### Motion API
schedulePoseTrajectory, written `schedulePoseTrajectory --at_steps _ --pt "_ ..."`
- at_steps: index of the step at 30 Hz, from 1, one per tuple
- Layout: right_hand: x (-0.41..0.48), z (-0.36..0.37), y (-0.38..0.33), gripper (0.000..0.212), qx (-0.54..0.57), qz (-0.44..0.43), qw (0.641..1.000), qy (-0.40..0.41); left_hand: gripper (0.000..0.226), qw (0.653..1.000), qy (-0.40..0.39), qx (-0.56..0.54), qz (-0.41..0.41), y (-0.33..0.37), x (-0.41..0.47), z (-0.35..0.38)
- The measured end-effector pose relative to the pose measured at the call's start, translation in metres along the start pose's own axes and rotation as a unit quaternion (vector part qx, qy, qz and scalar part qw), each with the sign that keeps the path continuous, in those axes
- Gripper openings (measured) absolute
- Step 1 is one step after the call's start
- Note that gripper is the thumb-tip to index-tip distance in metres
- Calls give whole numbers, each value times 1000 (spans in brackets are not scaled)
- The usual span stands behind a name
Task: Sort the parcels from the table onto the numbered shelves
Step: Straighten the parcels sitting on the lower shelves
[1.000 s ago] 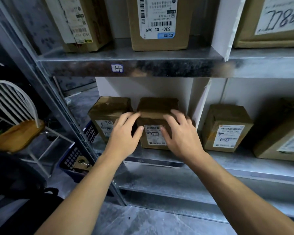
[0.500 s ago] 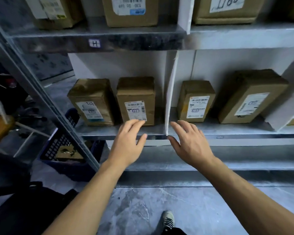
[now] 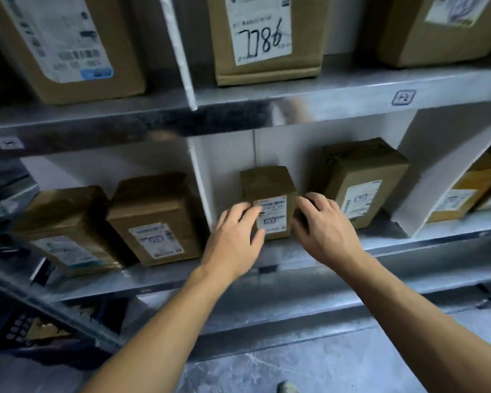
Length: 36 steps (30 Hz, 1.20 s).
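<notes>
One view only, from the head camera, looks down on a grey metal shelf [image 3: 295, 259] split into bays by a white upright divider [image 3: 201, 188]. A small brown cardboard parcel with a white printed label [image 3: 267, 191] stands on that shelf just right of the divider, with its label facing out and its long axis upright. The left hand [image 3: 233, 242] lies against the parcel's front left edge with fingers nearly straight, so that grip is released and only touching. The right hand [image 3: 323, 231] sits at the parcel's right side with fingers bent round that edge, a grip clasping the parcel, though blur softens the fingertips. The parcel lies between the two hands and just beyond them, both about equally near. A larger brown cardboard box [image 3: 360, 177] stands close on the right. The parcel seems to be getting squared in its bay, and any further push would run straight back.
</notes>
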State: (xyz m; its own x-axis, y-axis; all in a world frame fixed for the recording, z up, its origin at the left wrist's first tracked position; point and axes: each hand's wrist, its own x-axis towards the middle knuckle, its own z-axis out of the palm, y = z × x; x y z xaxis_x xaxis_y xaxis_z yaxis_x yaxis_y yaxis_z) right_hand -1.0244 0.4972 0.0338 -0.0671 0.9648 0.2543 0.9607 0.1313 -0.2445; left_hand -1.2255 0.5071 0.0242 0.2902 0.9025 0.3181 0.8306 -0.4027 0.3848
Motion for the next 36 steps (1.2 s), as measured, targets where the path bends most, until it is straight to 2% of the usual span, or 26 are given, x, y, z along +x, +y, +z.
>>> schedulePoseTrajectory --at_steps 6,12,15,17,29,36 --pt "60 10 22 46 126 14 992 -16 55 993 -5 -47 -112 0 58 16" --pt "92 33 34 53 222 13 972 -82 57 980 -16 -97 -175 -11 75 34" --pt "93 44 35 47 286 7 955 -78 56 976 -22 -96 -193 -13 71 44" --pt "91 48 36 45 308 1 949 -66 55 976 4 -105 -193 -13 67 50" --pt "66 49 42 41 301 -23 953 -15 52 979 50 -91 -174 -5 49 54" --pt "66 46 23 40 275 28 961 -15 52 974 -9 -102 -205 -3 58 42"
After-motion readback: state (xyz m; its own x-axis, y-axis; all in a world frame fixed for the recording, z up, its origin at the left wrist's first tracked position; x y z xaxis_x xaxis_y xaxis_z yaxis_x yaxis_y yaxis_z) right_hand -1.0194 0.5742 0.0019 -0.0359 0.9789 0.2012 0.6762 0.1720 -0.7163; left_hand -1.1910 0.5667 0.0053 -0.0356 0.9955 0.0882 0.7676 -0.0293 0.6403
